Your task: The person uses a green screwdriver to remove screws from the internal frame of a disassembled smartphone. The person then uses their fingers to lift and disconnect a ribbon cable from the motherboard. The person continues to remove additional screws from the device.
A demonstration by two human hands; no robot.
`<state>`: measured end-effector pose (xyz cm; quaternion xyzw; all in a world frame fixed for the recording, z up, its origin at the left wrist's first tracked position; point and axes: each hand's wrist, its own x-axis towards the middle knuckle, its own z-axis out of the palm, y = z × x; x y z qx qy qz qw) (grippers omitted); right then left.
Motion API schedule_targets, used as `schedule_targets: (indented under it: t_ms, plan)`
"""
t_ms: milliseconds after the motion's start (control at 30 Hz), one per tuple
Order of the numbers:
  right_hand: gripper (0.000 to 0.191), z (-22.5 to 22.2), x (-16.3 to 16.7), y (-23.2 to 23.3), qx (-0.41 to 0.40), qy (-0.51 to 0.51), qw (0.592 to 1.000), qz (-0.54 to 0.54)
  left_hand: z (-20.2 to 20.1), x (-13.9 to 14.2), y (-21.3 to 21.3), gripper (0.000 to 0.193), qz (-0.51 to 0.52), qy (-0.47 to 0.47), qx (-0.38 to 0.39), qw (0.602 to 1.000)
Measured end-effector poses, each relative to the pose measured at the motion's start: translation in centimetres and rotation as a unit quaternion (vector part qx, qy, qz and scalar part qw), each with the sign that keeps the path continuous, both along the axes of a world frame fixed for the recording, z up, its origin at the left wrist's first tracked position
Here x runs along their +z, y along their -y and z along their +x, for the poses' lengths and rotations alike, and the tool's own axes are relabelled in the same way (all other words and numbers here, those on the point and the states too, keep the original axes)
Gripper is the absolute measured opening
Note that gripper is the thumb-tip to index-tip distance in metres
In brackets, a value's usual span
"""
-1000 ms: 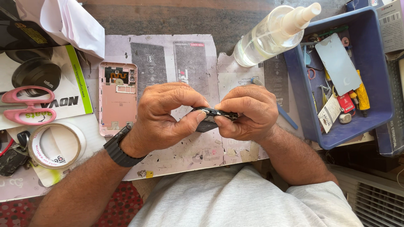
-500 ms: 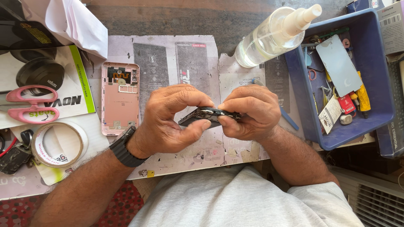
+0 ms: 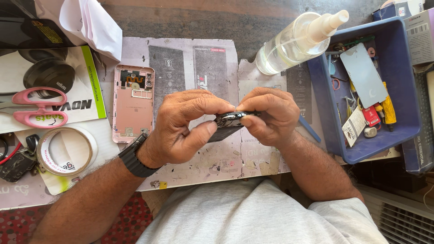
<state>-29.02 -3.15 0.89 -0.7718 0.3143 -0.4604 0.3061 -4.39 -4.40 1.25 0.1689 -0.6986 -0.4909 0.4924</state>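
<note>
**Dark phone pinched between both hands above the mat**

A dark phone (image 3: 228, 123) is held edge-on between both hands, just above the mat (image 3: 181, 68), near the middle of the view.

Left hand (image 3: 183, 129): clamped on the phone's left end, thumb pressed against the near side, fingers curled over the top. A black watch (image 3: 134, 158) is worn on that wrist.

Right hand (image 3: 269, 115): clamped on the phone's right end, fingertips over the top edge, thumb underneath. Fingertips of the two hands nearly meet over the phone.

The phone's surface looks cracked or glossy; which one cannot be told.

Around the hands:
- A pink back cover (image 3: 133, 103) lies flat on the mat, just left of the left hand, inner side up.
- A blue tool (image 3: 309, 129) is partly hidden behind the right wrist.
- A spray bottle (image 3: 294, 43) lies tilted, its nozzle resting over the tray's rim.
- A blue tray (image 3: 325, 117) sits at the right, holding small tools, a grey panel and a red item.
- Pink scissors (image 3: 38, 110) lie on a printed box, far left.
- A tape roll (image 3: 65, 151) lies flat below the scissors, near the left forearm.
- White tissue (image 3: 92, 25) sits at top left.
- The tabletop (image 3: 226, 18) shows dark beyond the mat.
</note>
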Motion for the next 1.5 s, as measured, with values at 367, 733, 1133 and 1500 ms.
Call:
schedule_targets:
  t_ms: [367,733,1133,1500]
  plan:
    - [0.029,0.8,-0.5,0.0,0.008,0.066,0.991,0.112,-0.2,-0.3,-0.3,0.021,-0.021,0.012,0.055,0.998]
    - [0.027,1.5,-0.2,-0.3,-0.045,0.029,0.996,0.078,-0.3,0.8,-0.3,0.019,-0.009,0.032,0.129,0.991]
    - [0.030,0.6,0.8,-0.6,0.018,0.058,0.995,0.076,-0.9,0.8,-0.5,0.010,-0.044,0.031,0.154,0.987]
    - [0.024,0.8,1.4,-0.9,-0.015,-0.023,0.999,0.025,-1.2,1.2,-1.0,0.014,-0.092,0.037,0.136,0.986]
